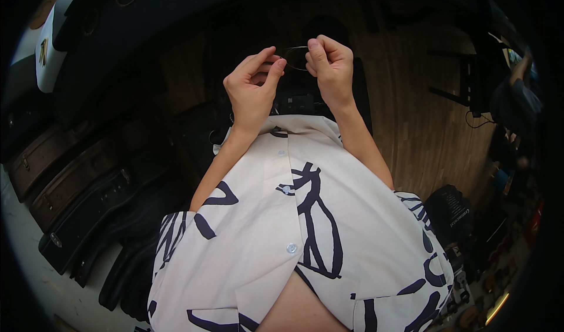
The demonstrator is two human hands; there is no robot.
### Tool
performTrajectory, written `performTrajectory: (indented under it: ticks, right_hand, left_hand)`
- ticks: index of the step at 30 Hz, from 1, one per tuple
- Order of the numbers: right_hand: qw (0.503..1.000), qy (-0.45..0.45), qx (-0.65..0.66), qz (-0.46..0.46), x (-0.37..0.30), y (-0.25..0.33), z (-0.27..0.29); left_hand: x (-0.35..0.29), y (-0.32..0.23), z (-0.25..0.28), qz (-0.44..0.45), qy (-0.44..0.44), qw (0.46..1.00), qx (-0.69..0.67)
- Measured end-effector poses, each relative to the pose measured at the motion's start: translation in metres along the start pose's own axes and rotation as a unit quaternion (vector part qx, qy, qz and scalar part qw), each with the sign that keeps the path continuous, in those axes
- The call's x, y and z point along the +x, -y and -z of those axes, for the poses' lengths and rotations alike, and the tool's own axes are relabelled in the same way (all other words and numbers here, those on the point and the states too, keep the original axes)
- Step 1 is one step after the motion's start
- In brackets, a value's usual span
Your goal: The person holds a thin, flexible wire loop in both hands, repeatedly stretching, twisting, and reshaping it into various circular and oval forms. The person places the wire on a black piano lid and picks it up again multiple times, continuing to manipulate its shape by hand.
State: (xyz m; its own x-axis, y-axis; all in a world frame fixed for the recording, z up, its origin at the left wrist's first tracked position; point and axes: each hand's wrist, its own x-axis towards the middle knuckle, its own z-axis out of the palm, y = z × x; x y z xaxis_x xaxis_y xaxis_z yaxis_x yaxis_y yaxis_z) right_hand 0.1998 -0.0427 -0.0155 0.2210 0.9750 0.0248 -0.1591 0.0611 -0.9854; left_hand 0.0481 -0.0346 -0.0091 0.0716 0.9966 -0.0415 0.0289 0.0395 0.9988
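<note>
The right hand [333, 69] is closed in a pinch, thumb pressed against the curled fingers, and holds a thin wire [296, 47]; the left hand [252, 88] is partly curled, with a narrow gap between thumb tip and index fingertip; whether the left fingers touch the wire cannot be told.

The wire is located between the two hands, at their fingertips, raised in front of the torso; it is very fine, with a pale, faintly golden sheen along its lit stretches; it bends in a rounded loop, one curve running above and another below, both meeting at the right hand; the portion nearest the left fingers fades into the dark background, and its ends are not distinguishable.

Both forearms are bare and angle inward toward the wire; behind them lies a loose, short-sleeved white shirt [258, 232], printed with thick dark line figures and fastened by pale buttons; beyond the hands the area is mostly dark.

To the right is a wood-plank floor [411, 141]; a black bag [449, 211] is situated near the right sleeve; to the left, brown hard cases [76, 185] stand in a row beside a black hard case [82, 223] with a metal latch; at upper left is a white panel [53, 61] bearing a gold-coloured piece.
</note>
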Motion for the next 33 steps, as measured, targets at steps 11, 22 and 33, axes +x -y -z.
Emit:
performTrajectory:
  ticks: [11, 22, 33]
  right_hand:
    - [1.0, -0.001, -0.023, 0.013, -0.001, -0.006, 0.002]
    - [0.999, -0.009, -0.03, 0.014, -0.001, -0.005, 0.003]
    - [0.93, 0.011, 0.321, -0.178, 0.007, 0.006, 0.012]
  left_hand:
    - [-0.001, 0.004, 0.001, 0.088, 0.085, 0.991, -0.052]
    - [0.002, 0.004, 0.005, 0.188, 0.142, 0.963, -0.133]
    - [0.004, 0.012, 0.006, 0.037, 0.114, 0.987, -0.106]
